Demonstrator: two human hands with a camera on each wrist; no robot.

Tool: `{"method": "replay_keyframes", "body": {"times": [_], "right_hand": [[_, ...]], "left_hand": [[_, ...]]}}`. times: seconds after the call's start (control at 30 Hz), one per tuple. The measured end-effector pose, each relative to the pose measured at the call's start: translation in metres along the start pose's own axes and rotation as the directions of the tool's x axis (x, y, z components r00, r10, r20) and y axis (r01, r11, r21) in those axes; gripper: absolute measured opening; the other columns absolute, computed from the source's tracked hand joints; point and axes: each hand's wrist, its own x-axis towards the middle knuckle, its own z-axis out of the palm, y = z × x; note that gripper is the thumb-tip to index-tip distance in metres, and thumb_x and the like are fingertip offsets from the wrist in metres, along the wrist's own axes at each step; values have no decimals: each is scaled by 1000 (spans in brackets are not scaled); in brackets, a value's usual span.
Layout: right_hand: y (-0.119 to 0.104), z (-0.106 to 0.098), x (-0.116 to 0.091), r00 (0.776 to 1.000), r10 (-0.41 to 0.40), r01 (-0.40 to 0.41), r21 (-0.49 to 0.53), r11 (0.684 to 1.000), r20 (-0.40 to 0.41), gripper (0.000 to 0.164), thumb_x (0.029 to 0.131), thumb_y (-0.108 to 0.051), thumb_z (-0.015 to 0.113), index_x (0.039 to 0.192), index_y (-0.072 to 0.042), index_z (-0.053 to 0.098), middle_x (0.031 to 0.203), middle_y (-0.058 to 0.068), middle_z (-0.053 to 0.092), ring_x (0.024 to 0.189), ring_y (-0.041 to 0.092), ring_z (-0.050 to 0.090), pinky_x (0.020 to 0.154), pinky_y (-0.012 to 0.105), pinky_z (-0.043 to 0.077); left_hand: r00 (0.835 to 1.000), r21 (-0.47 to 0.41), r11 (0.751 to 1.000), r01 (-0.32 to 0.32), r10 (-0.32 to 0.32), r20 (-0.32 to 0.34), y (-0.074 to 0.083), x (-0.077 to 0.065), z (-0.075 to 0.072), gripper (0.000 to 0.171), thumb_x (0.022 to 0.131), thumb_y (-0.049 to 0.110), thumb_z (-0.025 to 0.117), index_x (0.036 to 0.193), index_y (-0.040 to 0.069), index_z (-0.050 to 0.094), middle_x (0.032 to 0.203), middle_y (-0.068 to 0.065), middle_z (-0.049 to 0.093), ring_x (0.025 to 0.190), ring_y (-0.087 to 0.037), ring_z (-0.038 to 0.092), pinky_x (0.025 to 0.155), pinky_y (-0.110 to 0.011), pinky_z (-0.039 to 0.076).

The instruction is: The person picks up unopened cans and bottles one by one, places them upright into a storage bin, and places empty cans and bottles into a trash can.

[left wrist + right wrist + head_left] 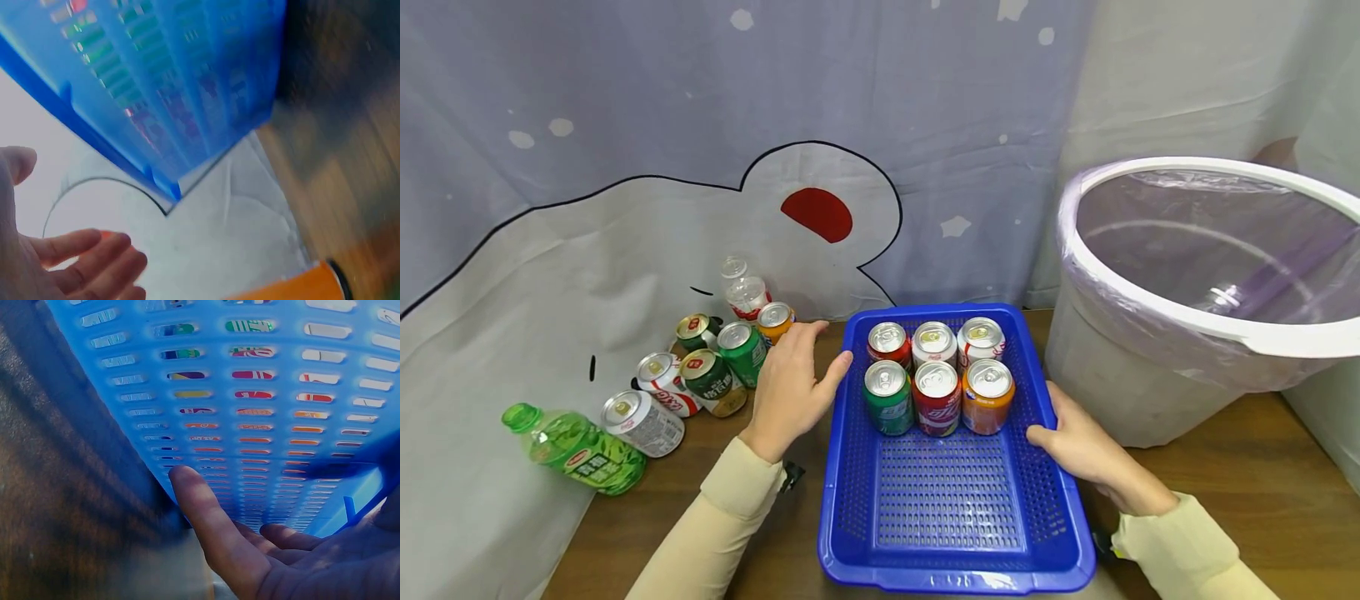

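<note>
A blue plastic basket (951,571) with perforated walls holds several upright drink cans in two rows at its far end. The front row has a green can (889,412), a dark red can (937,412) and an orange can (988,410). My right hand (1086,446) grips the basket's right rim, thumb over the top. In the right wrist view its fingers (206,519) lie along the outer wall. My left hand (793,387) is beside the left rim, fingers loosely extended, holding nothing; the left wrist view shows a gap between its fingers (94,262) and the basket.
To the left stand several cans, including a green can (743,354) and a silver can (643,423). A green plastic bottle (583,454) leans at far left, and a clear bottle (745,292) is behind. A lined white bin (1120,375) stands right of the basket.
</note>
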Motion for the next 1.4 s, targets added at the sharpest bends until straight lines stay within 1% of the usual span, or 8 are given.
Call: {"method": "replay_keyframes", "body": {"times": [0.1, 0.23, 0.37, 0.47, 0.67, 0.9, 1.2, 1.4], "right_hand": [[1, 0, 0, 1000, -13, 13, -7, 1000, -4, 54, 89, 4, 57, 140, 11, 38, 122, 33, 64, 94, 28, 69, 73, 35, 59], [2, 0, 0, 1000, -17, 17, -5, 1000, -3, 54, 89, 4, 57, 139, 11, 38, 121, 33, 64, 93, 27, 69, 72, 35, 59], [1, 0, 1, 1000, -2, 2, 0, 1000, -8, 53, 89, 4, 57, 139, 10, 39, 122, 33, 63, 92, 27, 69, 74, 35, 59], [1, 0, 1, 1000, -5, 5, -3, 1000, -9, 53, 88, 4, 56, 139, 10, 39, 122, 33, 63, 93, 27, 68, 74, 35, 59], [0, 0, 0, 1000, -10, 10, 2, 1000, -5, 54, 89, 4, 57, 139, 10, 39, 122, 33, 63, 93, 28, 68, 74, 35, 59], [-1, 0, 0, 1000, -5, 5, 4, 1000, 1, 55, 89, 3, 56, 141, 10, 37, 124, 33, 62, 95, 30, 69, 75, 35, 59], [-2, 0, 0, 1000, -2, 2, -8, 1000, -8, 56, 89, 3, 57, 141, 10, 38, 125, 33, 62, 96, 30, 69, 75, 35, 59], [-1, 0, 0, 1000, 5, -5, -2, 1000, -6, 57, 89, 3, 57, 142, 10, 37, 126, 34, 62, 96, 30, 69, 75, 34, 59]], "left_hand": [[999, 71, 997, 43, -41, -31, -9, 4, 1, 61, 96, 49, 65, 132, 1, 61, 119, -18, 67, 105, -36, 65, 87, -54, 53], [992, 154, 982, 111, -100, -78, -19, 9, 2, 64, 91, 49, 69, 130, -1, 60, 117, -21, 65, 102, -39, 63, 85, -56, 53], [982, 210, 963, 167, -142, -128, -28, 15, 2, 65, 88, 50, 71, 126, -1, 60, 113, -23, 63, 100, -42, 61, 83, -58, 51], [974, 244, 947, 208, -176, -145, -35, 19, 2, 67, 86, 51, 72, 125, -2, 58, 113, -25, 61, 101, -44, 59, 84, -58, 49], [957, 325, 901, 286, -257, -131, -48, 29, 3, 73, 87, 54, 69, 126, -6, 54, 117, -29, 57, 102, -48, 55, 86, -60, 47], [939, 387, 857, 340, -331, -92, -58, 35, 6, 70, 88, 53, 66, 122, -6, 54, 116, -30, 55, 105, -49, 53, 87, -60, 45], [917, 432, 822, 371, -396, -35, -71, 39, 13, 74, 89, 56, 65, 124, -8, 51, 121, -31, 54, 111, -50, 51, 95, -62, 43], [921, 445, 818, 365, -386, -45, -78, 39, 19, 72, 88, 53, 68, 123, -8, 52, 119, -30, 56, 110, -50, 52, 95, -62, 43]]}}
